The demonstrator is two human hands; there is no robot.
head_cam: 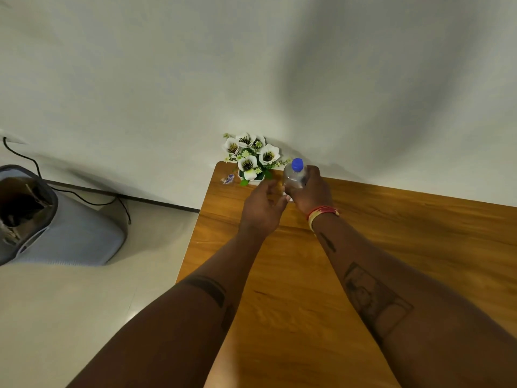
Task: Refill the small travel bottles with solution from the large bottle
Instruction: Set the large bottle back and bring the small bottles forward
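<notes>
Bottle (294,176) gripped by right hand (310,191) fingers (303,180).

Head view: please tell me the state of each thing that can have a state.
Bottle: capped, upright, held by right hand.
Right hand: grips the bottle.
Left hand: open, beside the bottle, holds nothing.
Flower pot: upright on table.
Wrapper: lies on the table corner.
</notes>
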